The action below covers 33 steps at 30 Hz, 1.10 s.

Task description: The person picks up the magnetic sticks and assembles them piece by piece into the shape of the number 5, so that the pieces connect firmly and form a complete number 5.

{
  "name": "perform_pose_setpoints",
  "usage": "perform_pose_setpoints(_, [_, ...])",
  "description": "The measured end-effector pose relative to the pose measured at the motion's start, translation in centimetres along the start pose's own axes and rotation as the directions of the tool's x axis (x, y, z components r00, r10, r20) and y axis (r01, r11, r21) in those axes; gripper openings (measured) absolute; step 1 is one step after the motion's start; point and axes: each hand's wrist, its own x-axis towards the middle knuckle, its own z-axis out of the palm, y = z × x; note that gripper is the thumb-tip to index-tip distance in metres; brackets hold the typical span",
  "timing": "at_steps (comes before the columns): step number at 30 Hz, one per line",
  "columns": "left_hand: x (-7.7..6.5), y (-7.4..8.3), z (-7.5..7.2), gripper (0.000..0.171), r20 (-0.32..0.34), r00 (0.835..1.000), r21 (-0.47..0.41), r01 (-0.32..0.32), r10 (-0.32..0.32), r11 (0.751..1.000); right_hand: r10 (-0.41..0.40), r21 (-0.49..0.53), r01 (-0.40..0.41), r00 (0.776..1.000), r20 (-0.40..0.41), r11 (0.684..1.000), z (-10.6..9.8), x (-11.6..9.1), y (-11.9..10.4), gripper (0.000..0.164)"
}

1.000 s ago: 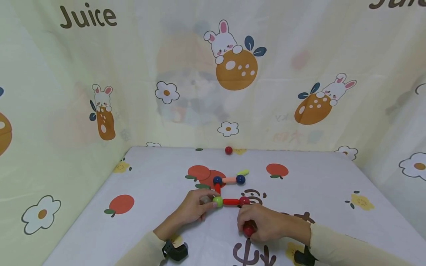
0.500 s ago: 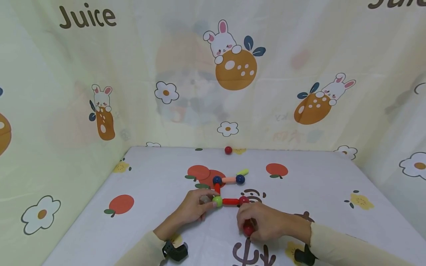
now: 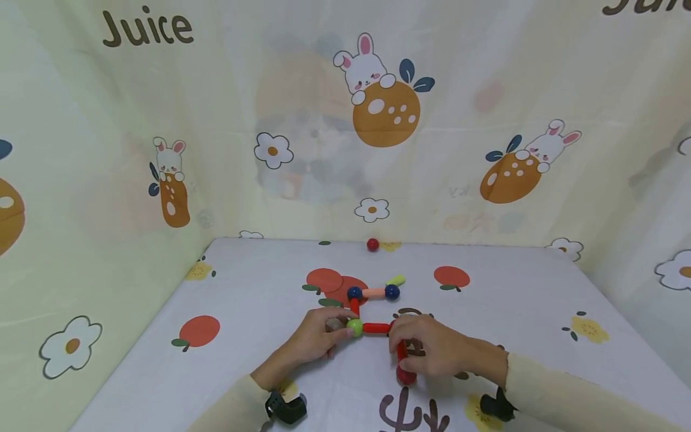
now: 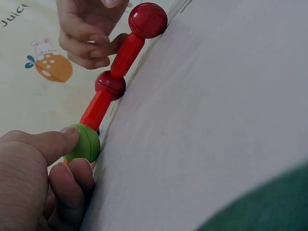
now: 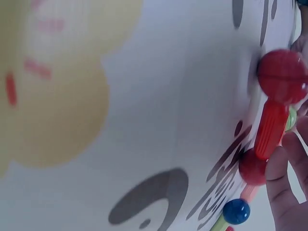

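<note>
A chain of toy balls and rods lies on the white patterned tablecloth. My left hand [image 3: 315, 333] pinches its green ball [image 3: 354, 327] between thumb and fingers, clearly so in the left wrist view. From that ball a red rod [image 4: 96, 109] runs to a dark red ball [image 4: 110, 85]. A second red rod [image 5: 271, 129] joins this to the end red ball [image 5: 283, 77], which points toward me. My right hand [image 3: 432, 343] hovers around the second rod, its loosely bent fingers beside it and thumb lifted away in the left wrist view.
Beyond the hands, another red rod [image 3: 354, 308] leads to a navy ball [image 3: 354, 293], a pink rod [image 3: 373, 293] and a second navy ball [image 3: 392, 292]. A yellow-green rod [image 3: 396, 280] sits behind. A loose red ball [image 3: 372, 245] rests near the back curtain [image 3: 302, 180].
My right hand has let go of the end red ball and shifted slightly away from me, uncovering the second red rod. My left hand stays on the green ball.
</note>
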Motion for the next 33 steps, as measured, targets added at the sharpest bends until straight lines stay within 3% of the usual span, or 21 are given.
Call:
perform_pose_setpoints(9, [0.1,0.1,0.0,0.03,0.002,1.0,-0.002,-0.006,0.006,1.0,-0.102,-0.014,0.101,0.982,-0.159,0.995,-1.0,0.9,1.5,0.017])
perform_pose_setpoints(22, [-0.1,0.0,0.0,0.03,0.0,1.0,-0.001,-0.004,0.004,1.0,-0.103,-0.109,0.073,0.947,-0.305,0.991,-1.5,3.4,4.0,0.022])
perform_pose_setpoints(27, [0.0,0.0,-0.1,0.03,0.001,1.0,-0.006,-0.014,0.014,1.0,-0.062,-0.182,-0.002,0.935,-0.349,0.983,-2.2,4.9,4.6,0.02])
perform_pose_setpoints(33, [0.0,0.2,-0.1,0.031,0.007,1.0,-0.005,-0.018,0.018,1.0,0.024,-0.28,-0.142,0.922,-0.386,0.95,-3.3,6.5,5.6,0.02])
